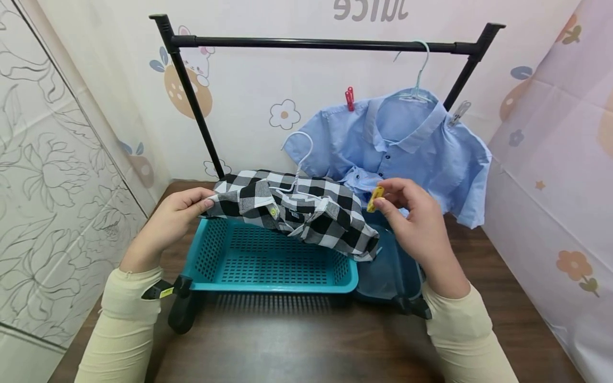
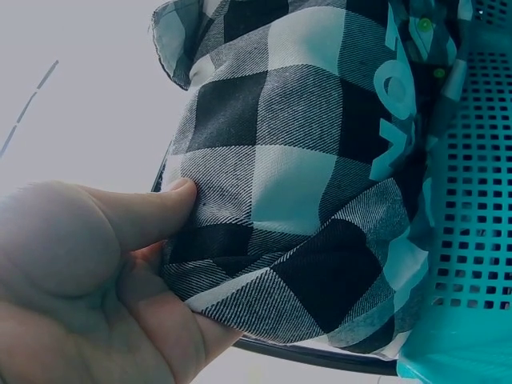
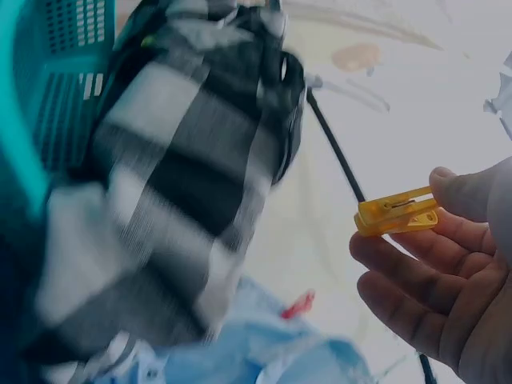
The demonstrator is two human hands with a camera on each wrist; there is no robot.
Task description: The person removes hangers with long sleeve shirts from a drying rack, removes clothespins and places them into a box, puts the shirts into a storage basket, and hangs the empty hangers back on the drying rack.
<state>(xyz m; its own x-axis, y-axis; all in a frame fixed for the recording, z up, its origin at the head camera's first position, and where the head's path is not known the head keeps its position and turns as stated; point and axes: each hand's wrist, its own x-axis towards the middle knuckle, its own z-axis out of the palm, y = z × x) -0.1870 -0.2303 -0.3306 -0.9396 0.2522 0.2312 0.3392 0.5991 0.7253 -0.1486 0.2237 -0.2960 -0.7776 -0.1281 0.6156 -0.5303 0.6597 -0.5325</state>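
A black-and-white checked shirt (image 1: 316, 223) lies across the back of a teal basket (image 1: 278, 289), with a white hanger (image 1: 306, 154) at its collar and the hook standing up. My left hand (image 1: 179, 213) pinches the shirt's left end between thumb and fingers; the left wrist view shows the thumb on the checked cloth (image 2: 296, 184). Beside the shirt's right end, my right hand (image 1: 416, 223) pinches a yellow clothespin (image 1: 375, 199). In the right wrist view the yellow clothespin (image 3: 396, 212) sits between thumb and fingers, apart from the cloth.
A light blue shirt (image 1: 407, 138) hangs by a pale hanger (image 1: 421, 69) from a black rail (image 1: 306, 42). A red clothespin (image 1: 350, 99) and a grey clothespin (image 1: 460, 113) sit on its shoulders. A dark blue bin (image 1: 383, 276) stands right of the basket.
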